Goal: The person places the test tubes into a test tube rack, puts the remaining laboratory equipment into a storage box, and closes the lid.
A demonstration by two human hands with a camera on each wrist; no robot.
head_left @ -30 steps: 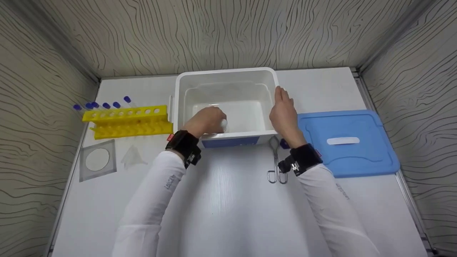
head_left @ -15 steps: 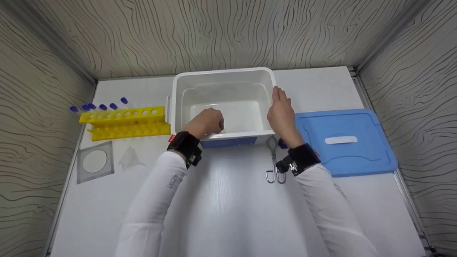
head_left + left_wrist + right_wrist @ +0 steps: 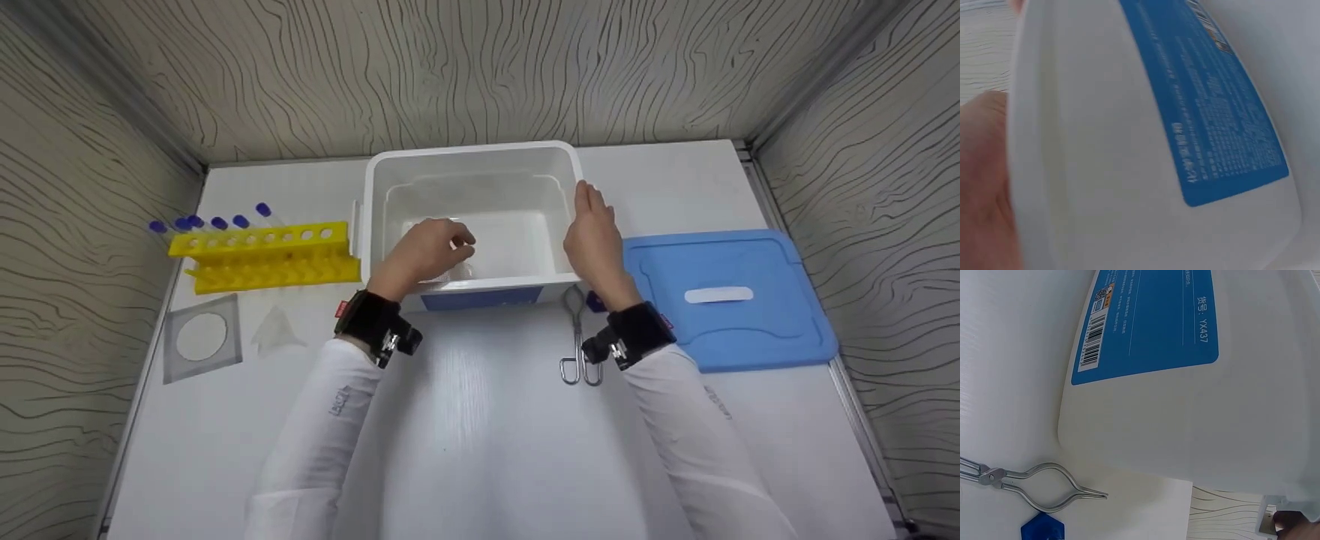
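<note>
left hand (image 3: 429,251): fingers loosely curled inside white tub (image 3: 472,154), holding nothing (visibly)
right hand (image 3: 596,244): flat against tub's right wall

A smooth, glossy white plastic tub (image 3: 480,169) bearing a printed blue label (image 3: 1151,323) is sitting on a matt white tabletop (image 3: 480,420), beside shiny metal tongs (image 3: 578,337) and a matt blue plastic lid (image 3: 731,296).

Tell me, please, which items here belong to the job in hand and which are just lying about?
In hand: white plastic tub, left hand inside it, right hand on its right wall.

Lying about: metal tongs, blue lid, yellow tube rack, blue-capped tubes, clear funnel.
</note>
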